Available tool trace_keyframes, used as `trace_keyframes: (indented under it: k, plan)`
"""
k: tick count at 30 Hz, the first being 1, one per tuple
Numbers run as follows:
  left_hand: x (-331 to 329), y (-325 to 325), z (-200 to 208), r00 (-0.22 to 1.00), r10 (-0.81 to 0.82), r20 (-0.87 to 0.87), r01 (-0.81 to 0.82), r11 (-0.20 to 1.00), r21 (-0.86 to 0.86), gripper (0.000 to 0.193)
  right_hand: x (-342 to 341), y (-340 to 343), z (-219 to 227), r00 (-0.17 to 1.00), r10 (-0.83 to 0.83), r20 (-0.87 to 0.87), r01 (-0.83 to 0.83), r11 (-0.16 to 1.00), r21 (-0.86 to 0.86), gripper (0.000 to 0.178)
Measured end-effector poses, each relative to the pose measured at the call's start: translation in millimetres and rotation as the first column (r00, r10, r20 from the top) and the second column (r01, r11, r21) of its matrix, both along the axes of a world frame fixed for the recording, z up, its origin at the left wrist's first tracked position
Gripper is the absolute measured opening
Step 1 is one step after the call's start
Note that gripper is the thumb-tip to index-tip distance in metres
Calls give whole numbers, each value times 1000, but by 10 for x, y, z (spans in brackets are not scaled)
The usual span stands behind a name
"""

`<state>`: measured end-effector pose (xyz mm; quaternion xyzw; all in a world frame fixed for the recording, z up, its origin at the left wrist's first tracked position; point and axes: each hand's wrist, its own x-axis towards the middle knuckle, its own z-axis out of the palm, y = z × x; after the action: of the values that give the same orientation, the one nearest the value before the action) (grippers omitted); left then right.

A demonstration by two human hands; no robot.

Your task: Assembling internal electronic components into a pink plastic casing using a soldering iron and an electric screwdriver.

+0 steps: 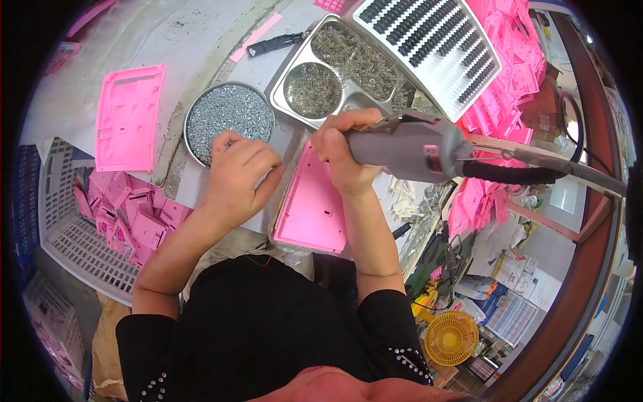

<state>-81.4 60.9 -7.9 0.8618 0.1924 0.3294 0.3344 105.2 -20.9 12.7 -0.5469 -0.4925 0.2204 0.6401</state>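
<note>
My left hand [244, 171] is at the near rim of a round metal bowl of small silvery screws [231, 117]. Its fingers are curled closed, and their tips are partly hidden, so whatever they hold does not show. In my right hand [348, 151] is a grey electric screwdriver [402, 146], held sideways with its cable end to the right. Below and between the hands lies a pink plastic panel [311, 208], flat on the table and partly covered by my right hand and wrist.
Another pink panel [128, 120] lies at the left. A metal tray [278, 90] holds small springs, beside a white tray with rows of black parts [435, 33]. Pink pieces are heaped at right [509, 60] and in a grey crate [60, 228]. White parts [404, 201] lie scattered nearby.
</note>
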Motion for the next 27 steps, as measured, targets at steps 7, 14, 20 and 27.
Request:
trace_keyframes:
  k: [7, 14, 20, 27]
  plan:
    - [14, -76, -66, 999, -31, 32, 30, 999, 30, 20, -153, -176, 133, 988, 113, -101, -109, 993, 47, 21]
    - [-39, -101, -56, 998, -64, -8, 64, 998, 30, 17, -138, -203, 33, 993, 92, 76, -90, 995, -36, 22]
    - [54, -238, -39, 996, -45, 79, 42, 998, 45, 17, -299, -261, 524, 904, 303, -300, -225, 937, 267, 29]
    - [12, -258, 36, 990, -97, 107, 91, 994, 59, 17, -450, -361, 613, 933, 263, -246, -206, 950, 235, 31]
